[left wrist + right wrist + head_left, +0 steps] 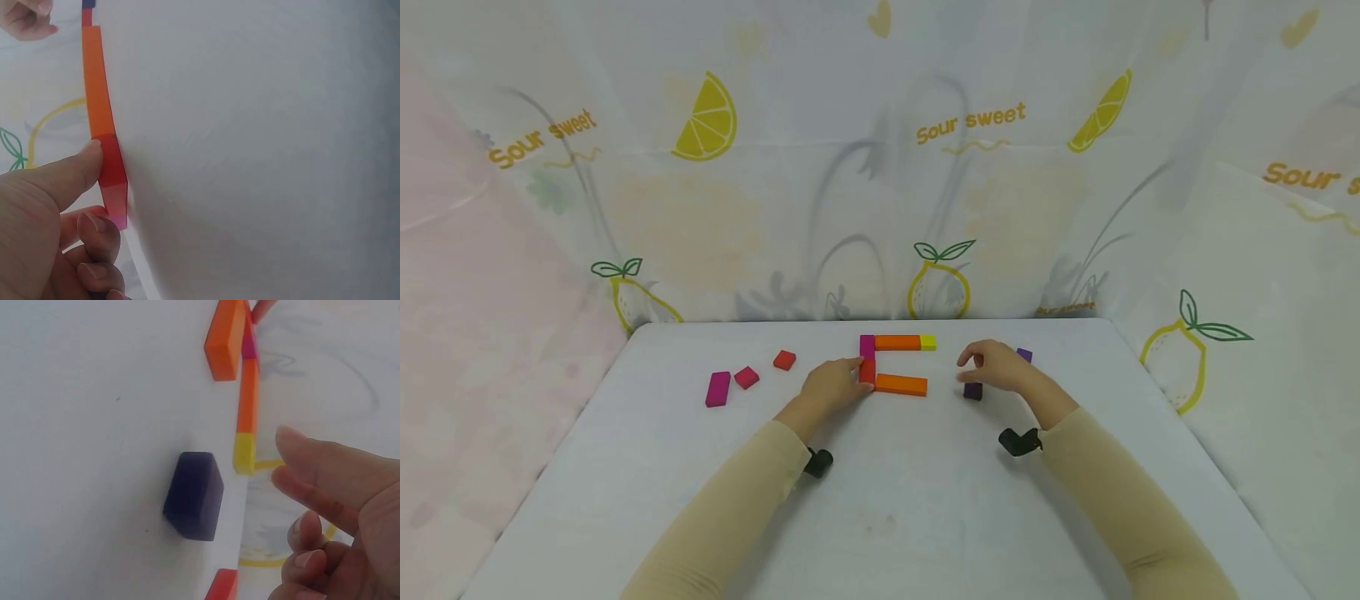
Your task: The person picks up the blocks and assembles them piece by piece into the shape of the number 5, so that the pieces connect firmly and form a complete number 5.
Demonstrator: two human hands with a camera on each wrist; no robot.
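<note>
My left hand [829, 387] grips a red block [114, 162] between thumb and fingers, the thumb on one end. A magenta block [867, 343] lines up with the red one. From this column two orange blocks run to the right: a far orange block [897, 342] ending at a small yellow block [928, 342], and a near orange block [901, 384]. My right hand [996, 365] hovers over the table with thumb and index finger apart, nothing between them. Just below it lies a dark purple block [194, 495], partly covered by the hand in the head view.
On the left lie a magenta block [718, 389], a small pinkish-red block [747, 377] and a small red block [785, 360]. A purple block [1024, 355] shows behind my right hand. Another red block [222, 586] is partly cut off. A printed curtain [775, 208] hangs behind the white table [880, 500].
</note>
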